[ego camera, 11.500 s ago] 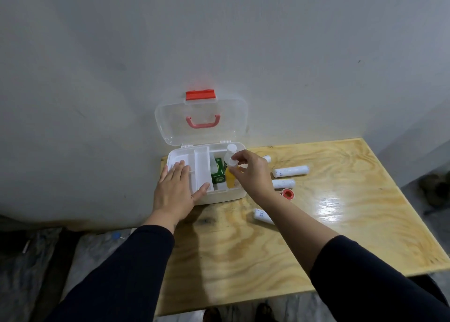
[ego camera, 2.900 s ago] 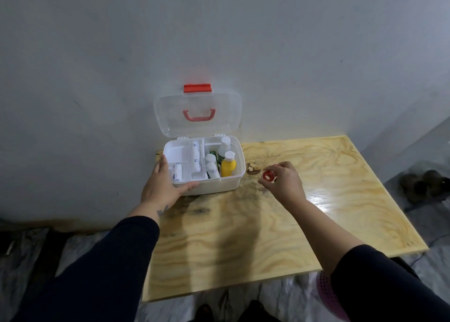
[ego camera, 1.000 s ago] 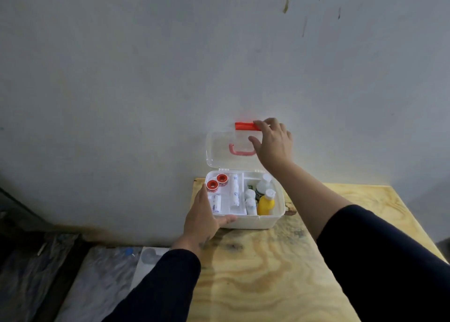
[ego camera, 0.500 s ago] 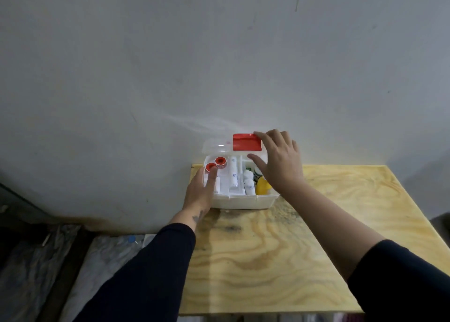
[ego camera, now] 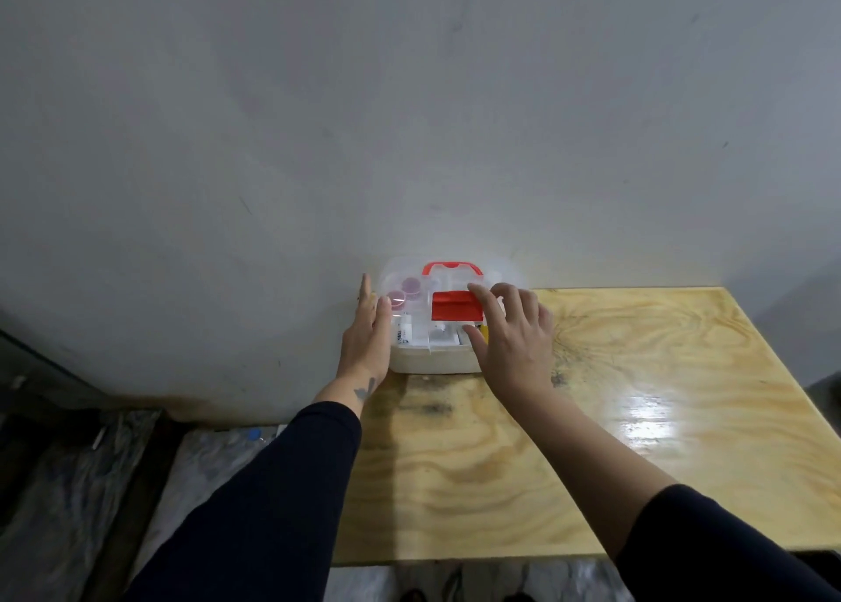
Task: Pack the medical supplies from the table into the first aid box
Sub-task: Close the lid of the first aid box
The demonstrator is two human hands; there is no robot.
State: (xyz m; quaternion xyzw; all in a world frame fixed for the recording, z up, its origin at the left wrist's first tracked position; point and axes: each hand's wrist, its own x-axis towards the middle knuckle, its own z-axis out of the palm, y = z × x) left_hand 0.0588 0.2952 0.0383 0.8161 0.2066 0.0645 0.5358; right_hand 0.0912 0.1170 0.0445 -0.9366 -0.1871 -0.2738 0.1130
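The white first aid box [ego camera: 432, 361] stands at the table's far left corner against the wall. Its clear lid [ego camera: 505, 271] is down over the base, with the red handle [ego camera: 451, 267] on top and the red latch [ego camera: 456, 312] at the front. Two red tape rolls [ego camera: 86, 293] and white items show through the lid. My left hand [ego camera: 367, 334] lies flat against the box's left side, fingers straight. My right hand [ego camera: 512, 337] rests on the lid's front right, fingertips touching the latch, thumb at the front edge. It covers the box's right part.
The plywood table [ego camera: 591, 419] runs right and toward me, glossy at the right. A grey wall [ego camera: 409, 124] rises directly behind the box. Left of the table the floor holds crumpled plastic sheeting [ego camera: 91, 488] and a dark edge.
The lid has come down from half open to lying on the base. My right hand followed it down to the latch. My left hand slid from the rim to the box's side.
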